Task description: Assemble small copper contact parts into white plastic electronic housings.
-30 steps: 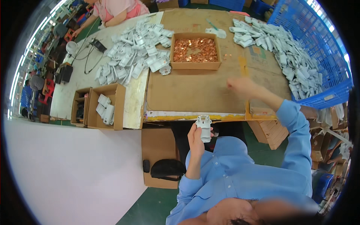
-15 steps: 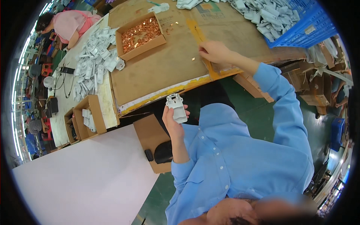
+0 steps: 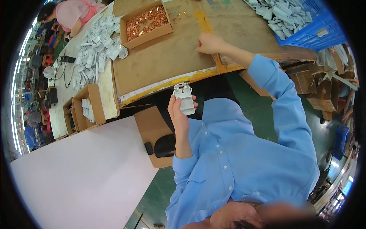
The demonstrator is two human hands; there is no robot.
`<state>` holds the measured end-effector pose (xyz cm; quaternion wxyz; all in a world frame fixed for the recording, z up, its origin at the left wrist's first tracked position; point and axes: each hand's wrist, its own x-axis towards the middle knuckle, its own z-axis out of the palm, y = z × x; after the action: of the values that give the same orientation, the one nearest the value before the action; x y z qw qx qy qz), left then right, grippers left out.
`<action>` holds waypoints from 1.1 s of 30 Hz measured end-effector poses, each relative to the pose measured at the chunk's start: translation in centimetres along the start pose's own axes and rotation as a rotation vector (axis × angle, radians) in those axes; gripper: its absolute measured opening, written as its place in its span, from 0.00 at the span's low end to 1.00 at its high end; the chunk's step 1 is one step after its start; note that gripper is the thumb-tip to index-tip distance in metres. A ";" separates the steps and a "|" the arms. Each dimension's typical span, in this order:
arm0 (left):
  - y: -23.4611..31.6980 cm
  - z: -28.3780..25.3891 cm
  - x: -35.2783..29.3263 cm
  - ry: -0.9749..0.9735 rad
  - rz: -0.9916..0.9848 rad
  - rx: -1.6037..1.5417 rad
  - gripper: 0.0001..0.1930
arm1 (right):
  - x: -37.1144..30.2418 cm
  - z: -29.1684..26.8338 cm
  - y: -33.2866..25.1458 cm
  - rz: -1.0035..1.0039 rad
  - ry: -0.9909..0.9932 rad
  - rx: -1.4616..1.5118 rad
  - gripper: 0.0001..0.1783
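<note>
My left hand (image 3: 180, 116) holds a white plastic casing (image 3: 185, 102) in front of the table edge, its hollow side facing up. The thumb lies along one side and fingertips show at the other. Over the cardboard-covered table (image 3: 160, 68), my right hand (image 3: 210, 43) is closed, fingertips pressed together at the surface. What they hold, if anything, is hidden. Farther left stands an open cardboard box (image 3: 151, 37) of small copper-coloured metal pieces (image 3: 146, 23), with a few loose ones beside it.
White plastic parts (image 3: 95, 49) are heaped on the left. A blue crate (image 3: 316, 34) stands at the far right by more white parts (image 3: 284, 17). Small cardboard boxes (image 3: 95, 103) sit at the left table's near end, by a white board (image 3: 84, 168). Another person (image 3: 74, 15) leans over at far left.
My right hand has moved left, and its fingertips now cover the spot where a small loose metal piece lay. The left hand still holds the casing, slightly nearer the table edge.
</note>
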<state>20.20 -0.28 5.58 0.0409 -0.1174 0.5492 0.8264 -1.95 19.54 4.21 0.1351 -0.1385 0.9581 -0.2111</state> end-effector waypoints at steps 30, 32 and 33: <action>-0.3 -0.5 0.2 0.000 0.000 -0.042 0.18 | -0.8 -2.0 -1.9 -0.202 0.032 -0.319 0.08; -0.4 -0.5 0.1 0.014 0.025 -0.023 0.18 | -2.7 -2.2 -3.4 -0.375 0.021 -0.056 0.07; -0.4 -0.4 0.2 0.014 0.020 -0.021 0.18 | -4.5 -2.6 -4.9 -0.433 -0.005 0.046 0.06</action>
<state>20.19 -0.44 5.01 0.0275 -0.1180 0.5418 0.8318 2.38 17.69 9.51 0.0921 -0.3387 0.9005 -0.2565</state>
